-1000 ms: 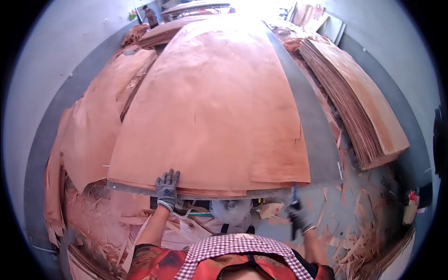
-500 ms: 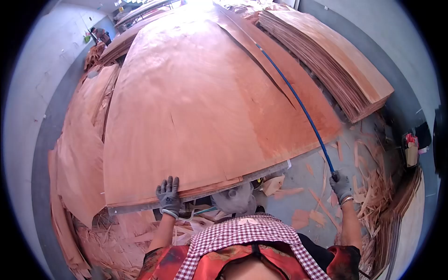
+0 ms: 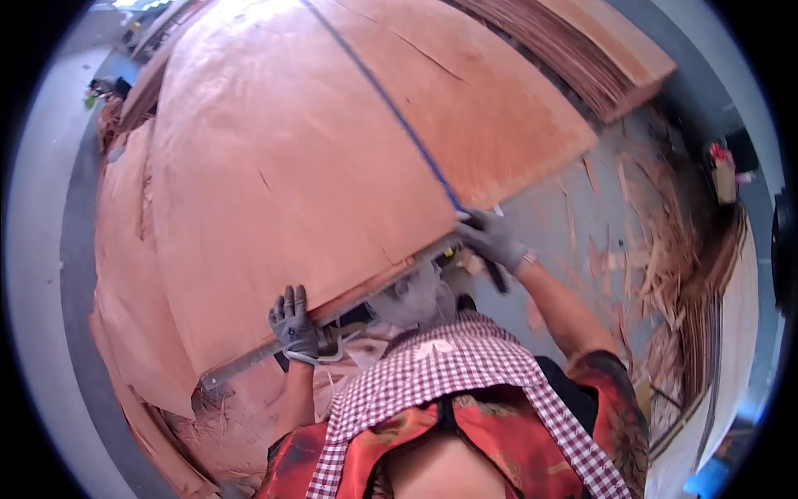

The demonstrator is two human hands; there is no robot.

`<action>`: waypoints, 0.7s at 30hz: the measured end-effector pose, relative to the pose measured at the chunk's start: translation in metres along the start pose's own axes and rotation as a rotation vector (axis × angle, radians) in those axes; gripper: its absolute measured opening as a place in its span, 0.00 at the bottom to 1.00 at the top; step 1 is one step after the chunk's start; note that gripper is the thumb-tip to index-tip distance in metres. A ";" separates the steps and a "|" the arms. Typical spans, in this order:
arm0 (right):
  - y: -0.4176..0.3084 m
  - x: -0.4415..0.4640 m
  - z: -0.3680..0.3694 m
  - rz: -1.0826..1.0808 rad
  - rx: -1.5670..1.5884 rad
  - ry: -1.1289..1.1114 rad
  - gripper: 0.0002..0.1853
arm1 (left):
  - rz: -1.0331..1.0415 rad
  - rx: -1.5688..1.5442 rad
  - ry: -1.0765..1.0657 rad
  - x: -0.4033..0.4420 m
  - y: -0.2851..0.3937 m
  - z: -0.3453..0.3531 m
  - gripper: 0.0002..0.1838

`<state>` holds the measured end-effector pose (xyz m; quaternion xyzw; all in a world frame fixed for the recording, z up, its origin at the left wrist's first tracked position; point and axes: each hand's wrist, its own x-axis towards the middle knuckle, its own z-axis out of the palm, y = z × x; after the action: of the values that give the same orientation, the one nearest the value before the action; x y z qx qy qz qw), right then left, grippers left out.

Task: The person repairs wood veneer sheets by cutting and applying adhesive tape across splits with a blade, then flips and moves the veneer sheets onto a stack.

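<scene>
My left hand (image 3: pixel 293 324), in a grey glove, lies with spread fingers at the near edge of a large wood veneer sheet (image 3: pixel 274 191). My right hand (image 3: pixel 495 239), also gloved, is closed on the near end of a long blue rod (image 3: pixel 407 129) at the sheet's near edge. The rod runs across the veneer towards the far end. A dark handle-like part sticks out below my right hand. Small cracks show in the veneer on both sides of the rod.
Stacked veneer (image 3: pixel 582 50) stands at the upper right, with more sheets (image 3: pixel 125 249) at the left. Wood scraps (image 3: pixel 657 249) litter the floor on the right. A fan-like round object (image 3: pixel 407 299) is under the near edge. Another stack (image 3: pixel 706 333) stands at the lower right.
The blue rod and my right hand have moved left, from beyond the sheet's right side onto its near edge. A veneer sheet has come to cover the dark strip on the right. The view has turned.
</scene>
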<state>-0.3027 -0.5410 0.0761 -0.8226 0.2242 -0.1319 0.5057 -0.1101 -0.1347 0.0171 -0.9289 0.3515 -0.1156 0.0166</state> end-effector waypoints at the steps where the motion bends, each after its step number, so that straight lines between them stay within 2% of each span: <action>1: 0.003 0.007 0.021 0.043 0.206 -0.122 0.21 | 0.021 -0.017 -0.032 0.002 0.011 -0.018 0.35; 2: 0.003 0.012 0.031 0.078 0.419 -0.238 0.22 | 0.025 -0.014 -0.032 0.004 0.009 -0.019 0.35; 5: 0.025 -0.006 -0.005 0.207 0.103 -0.148 0.22 | 0.012 -0.001 -0.052 0.000 0.012 -0.020 0.37; 7: 0.092 -0.024 -0.023 0.474 0.484 0.149 0.21 | 0.017 -0.041 -0.051 -0.002 0.008 -0.016 0.37; 9: 0.113 -0.028 -0.047 0.656 0.334 0.153 0.22 | 0.009 -0.032 -0.057 -0.002 0.006 -0.018 0.37; 12: 0.113 -0.018 -0.049 0.602 0.253 0.009 0.21 | -0.016 -0.005 -0.114 0.001 0.011 -0.026 0.37; 13: 0.103 -0.015 -0.046 0.423 0.283 0.026 0.21 | -0.030 -0.032 -0.160 0.003 0.013 -0.031 0.37; 16: 0.106 -0.012 -0.047 0.530 0.346 -0.086 0.26 | -0.124 -0.163 -0.096 0.005 0.023 -0.044 0.36; 17: 0.120 -0.017 -0.045 0.424 0.416 -0.032 0.26 | -0.109 -0.266 0.005 0.004 0.034 -0.051 0.32; 19: 0.125 -0.030 -0.061 0.557 0.413 -0.110 0.26 | -0.061 -0.313 0.044 -0.009 0.080 -0.074 0.25; 20: 0.128 -0.035 -0.071 0.627 0.318 -0.190 0.27 | 0.082 -0.514 0.067 -0.010 0.107 -0.079 0.20; 21: 0.147 -0.046 -0.078 0.605 0.332 -0.231 0.26 | 0.076 -0.701 -0.112 -0.015 0.143 -0.095 0.17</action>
<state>-0.4120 -0.6355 -0.0190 -0.6350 0.3743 0.0830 0.6706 -0.2352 -0.2278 0.0900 -0.8692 0.4028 0.0639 -0.2796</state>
